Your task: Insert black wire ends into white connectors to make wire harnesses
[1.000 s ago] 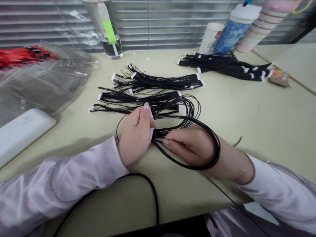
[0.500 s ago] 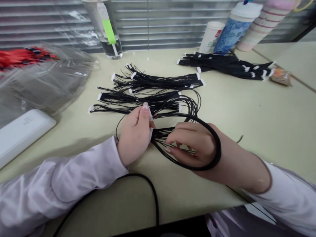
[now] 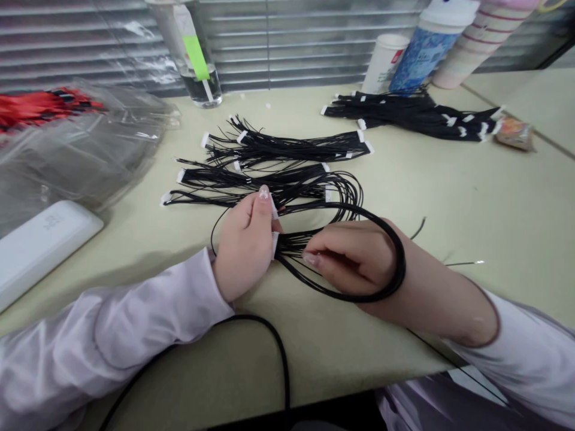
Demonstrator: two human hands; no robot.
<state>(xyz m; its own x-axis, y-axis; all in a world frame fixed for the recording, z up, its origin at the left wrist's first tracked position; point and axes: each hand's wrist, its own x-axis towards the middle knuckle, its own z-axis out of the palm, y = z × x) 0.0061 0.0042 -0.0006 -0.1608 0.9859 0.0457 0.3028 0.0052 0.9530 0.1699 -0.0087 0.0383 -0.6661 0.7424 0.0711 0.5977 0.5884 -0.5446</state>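
Bench-work with black wiring; clock directions are taken from the point between the hands, 12 toward the blinds (image 3: 242,42). Tabletop (image 3: 494,197): supports all parts shown. Left hand (image 3: 247,245), at 9 o'clock: clasps the white connector end of a wire bundle (image 3: 296,241). Should this grip slacken, the connector could twist and the strands lose their order. Right hand (image 3: 354,251), at 3 o'clock: thumb and fingertips are drawn together at the strands; whether one lies between them cannot be told. Too hard a pull here could strain a strand at its connector. Wire loop (image 3: 401,269): passes over the right hand near the wrist, so withdrawing that hand carelessly could drag the bundle along. Neighbouring bundles (image 3: 211,175), at 11 o'clock: lie so near the held wires that crossing strands could snag and shift them. Upper white connector (image 3: 274,206), at 12 o'clock: beside the left thumb, mostly hidden; a slip could go unnoticed. Bare strand end (image 3: 467,263), at 3 o'clock: beyond the right forearm, where a sleeve could catch it.
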